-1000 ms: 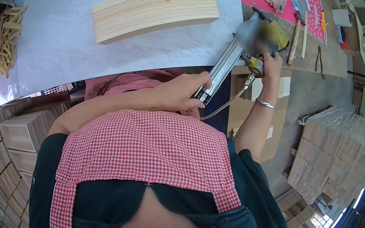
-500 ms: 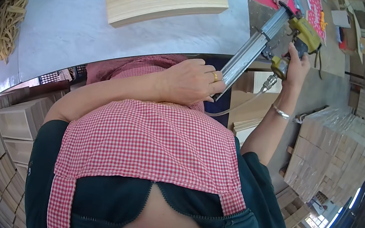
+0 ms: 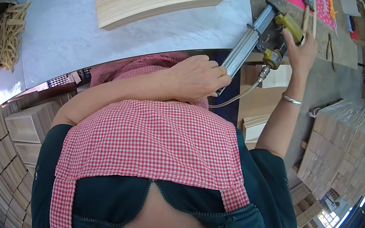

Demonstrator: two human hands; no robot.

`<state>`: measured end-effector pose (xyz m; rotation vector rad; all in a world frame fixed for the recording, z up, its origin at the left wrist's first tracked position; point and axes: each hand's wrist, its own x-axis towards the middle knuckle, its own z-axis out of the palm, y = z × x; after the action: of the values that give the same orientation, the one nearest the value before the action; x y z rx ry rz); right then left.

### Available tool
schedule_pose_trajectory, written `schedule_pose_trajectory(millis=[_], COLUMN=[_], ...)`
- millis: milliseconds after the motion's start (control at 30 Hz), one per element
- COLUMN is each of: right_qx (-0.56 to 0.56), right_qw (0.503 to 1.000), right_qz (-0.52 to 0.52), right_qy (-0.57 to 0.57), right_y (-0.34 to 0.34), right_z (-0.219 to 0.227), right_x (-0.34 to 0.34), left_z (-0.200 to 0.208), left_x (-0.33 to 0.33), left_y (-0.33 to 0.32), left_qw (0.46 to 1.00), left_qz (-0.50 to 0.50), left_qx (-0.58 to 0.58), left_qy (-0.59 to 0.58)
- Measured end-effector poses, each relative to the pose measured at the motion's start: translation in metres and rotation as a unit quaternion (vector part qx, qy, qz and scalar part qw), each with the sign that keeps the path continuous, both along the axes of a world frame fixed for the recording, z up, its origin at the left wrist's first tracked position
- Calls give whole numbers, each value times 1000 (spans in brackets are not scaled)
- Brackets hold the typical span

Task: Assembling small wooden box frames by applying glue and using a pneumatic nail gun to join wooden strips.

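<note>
A pneumatic nail gun [image 3: 244, 47] with an olive-yellow body and a long silver magazine slants across the bench's front right corner. Its hose fitting points toward me. The fingers of my left hand [image 3: 200, 78] curl at the magazine's near end, in front of my apron. Around the gun's yellow body is my right hand [image 3: 301, 54], thumb across it and the other fingers partly hidden behind. A hammer [image 3: 306, 16] with a wooden handle lies just beyond that hand. To the left, a stack of pale wooden boards [image 3: 160, 0] rests on the white bench top [image 3: 57, 32].
A bundle of tan strips [image 3: 8, 34] hangs at the bench's left end. Wooden boxes [image 3: 28, 125] are stacked at my left. A film-wrapped pallet of wooden pieces [image 3: 346, 149] stands at my right. The air hose [image 3: 237, 99] loops below the gun.
The nail gun has shifted slightly left and toward me in the view. My right hand has moved a little right, around its body, and the hammer beyond has come into sight.
</note>
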<state>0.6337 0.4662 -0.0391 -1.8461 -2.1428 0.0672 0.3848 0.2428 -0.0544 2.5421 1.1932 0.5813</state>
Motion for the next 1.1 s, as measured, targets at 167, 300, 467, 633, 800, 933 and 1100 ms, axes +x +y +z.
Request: schedule_pose_trajectory(millis=[167, 300, 467, 633, 800, 933, 1100], right_qx=[66, 21, -21, -35, -69, -96, -113], right_qw=[972, 966, 958, 954, 955, 960, 958], right_qz=[222, 232, 208, 193, 178, 184, 260], right_qy=[-24, -113, -195, -227, -226, -187, 44], right_y=[42, 49, 50, 49, 47, 60, 78], right_z=[-28, -34, -22, -17, -1, -4, -30], right_x=[-16, -21, -34, -40, -54, -43, -4], left_z=[0, -2, 2, 2, 1, 8, 16], left_x=[4, 0, -1, -2, -2, -1, -1], left_y=[1, 1, 8, 12, 25, 35, 35], left_qw=[1000, 1000, 999, 999, 999, 999, 998], left_qz=[-10, -7, 1, 7, 18, 26, 11], left_qx=[-17, -28, -32, -35, -28, -12, -14], left_qy=[-8, -7, -10, -13, -23, -43, -68])
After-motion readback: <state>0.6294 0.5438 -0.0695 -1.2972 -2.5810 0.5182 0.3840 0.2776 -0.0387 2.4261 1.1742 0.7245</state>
